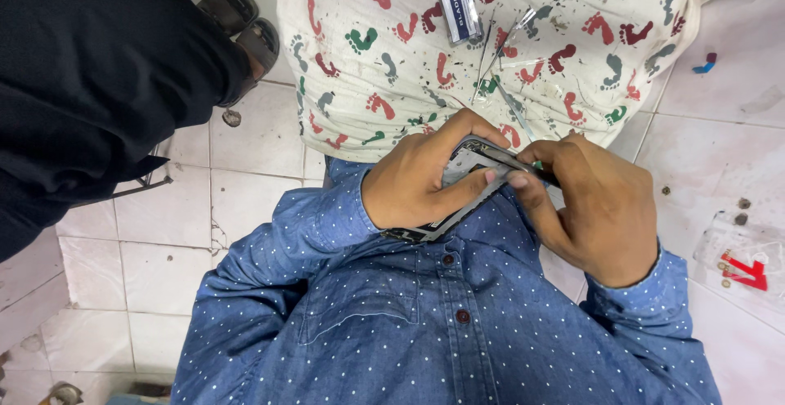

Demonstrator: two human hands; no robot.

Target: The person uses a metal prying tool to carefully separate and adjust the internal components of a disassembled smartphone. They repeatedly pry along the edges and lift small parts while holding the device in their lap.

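Head view: the left hand (417, 180) grips a dismantled phone frame (458, 188) at centre, against the chest; the right hand (593, 205), at three o'clock, pinches its upper edge. Footprint-patterned cloth (384, 86) lies at twelve o'clock.

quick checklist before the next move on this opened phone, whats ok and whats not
1. Left hand grips the opened phone: ok.
2. Right hand fingertips pinch the phone's upper edge: ok.
3. Phone supported underneath: not ok, held in the air over the lap.
4. Thin metal tools lying within reach on the footprint cloth: ok.
5. Small blade packet resting on the cloth: ok.
6. Parts still fastened inside the phone: cannot tell, hands cover it.
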